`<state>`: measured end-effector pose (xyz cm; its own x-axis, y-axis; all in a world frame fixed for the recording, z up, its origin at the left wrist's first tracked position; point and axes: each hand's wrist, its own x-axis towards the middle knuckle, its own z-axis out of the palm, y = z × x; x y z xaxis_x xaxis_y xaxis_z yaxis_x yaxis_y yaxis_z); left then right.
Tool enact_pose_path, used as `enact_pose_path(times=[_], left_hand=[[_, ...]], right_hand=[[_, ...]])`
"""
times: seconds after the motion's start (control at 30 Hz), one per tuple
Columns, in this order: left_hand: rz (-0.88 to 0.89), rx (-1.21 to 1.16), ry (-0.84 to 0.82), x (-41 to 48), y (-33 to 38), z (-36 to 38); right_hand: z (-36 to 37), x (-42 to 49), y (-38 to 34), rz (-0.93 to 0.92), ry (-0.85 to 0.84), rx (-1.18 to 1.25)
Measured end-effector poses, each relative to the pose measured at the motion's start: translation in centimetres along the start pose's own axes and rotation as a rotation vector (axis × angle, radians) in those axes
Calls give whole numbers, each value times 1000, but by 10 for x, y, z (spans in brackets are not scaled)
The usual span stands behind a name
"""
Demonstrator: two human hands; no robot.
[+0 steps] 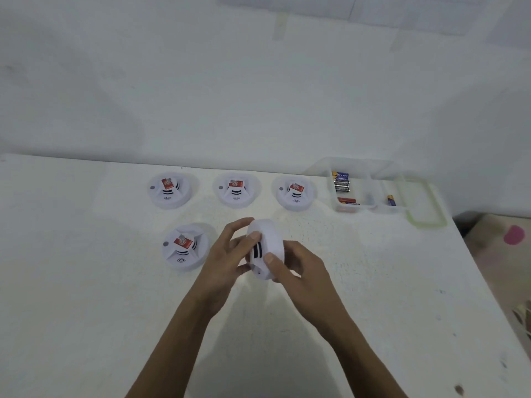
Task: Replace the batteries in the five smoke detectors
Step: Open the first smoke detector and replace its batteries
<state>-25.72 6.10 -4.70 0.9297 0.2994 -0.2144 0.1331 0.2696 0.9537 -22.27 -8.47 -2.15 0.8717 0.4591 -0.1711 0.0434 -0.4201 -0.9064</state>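
Gripping one smoke detector (267,239) w/ both hands, tilted on edge just above table (86,297). L hand (227,254) curled round left rim, R hand (298,268) curled round right rim. Flat on table behind & to left: other 4 detectors (169,193). In clear box (365,208) far right: batteries (341,183).

White desk (86,282). Four white smoke detectors (169,191) have red-and-white stickers (168,183) and black slots. The fifth smoke detector (265,249) is white, black-slotted. In the clear container (370,208) at the far right corner lie blue-and-yellow, black and red batteries (341,185). Its lid (426,224) is pale green.

White table (86,282), pink object (513,234) nearby
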Motion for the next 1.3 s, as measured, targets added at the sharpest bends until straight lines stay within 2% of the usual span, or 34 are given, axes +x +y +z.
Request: enact_pose_path(times=[0.1,0.2,0.37,0.47,0.63,0.77,1.3], left_hand=[[20,22,12,-2,1,-5],[28,24,-44,-5,5,-13],[9,61,-98,-7,15,-16],[26,91,-74,-8,16,-15],[25,124,-52,-9,17,-18],[22,143,-38,-8,17,-20],[12,176,18,-7,13,-20]], right_hand=[[-5,1,6,58,-7,271],[-11,0,11,130,-17,553],[-16,4,18,206,-44,801],[-17,4,22,180,-52,786],[-19,2,28,96,12,531],[-19,0,33,63,33,426],[-18,0,33,13,27,318]])
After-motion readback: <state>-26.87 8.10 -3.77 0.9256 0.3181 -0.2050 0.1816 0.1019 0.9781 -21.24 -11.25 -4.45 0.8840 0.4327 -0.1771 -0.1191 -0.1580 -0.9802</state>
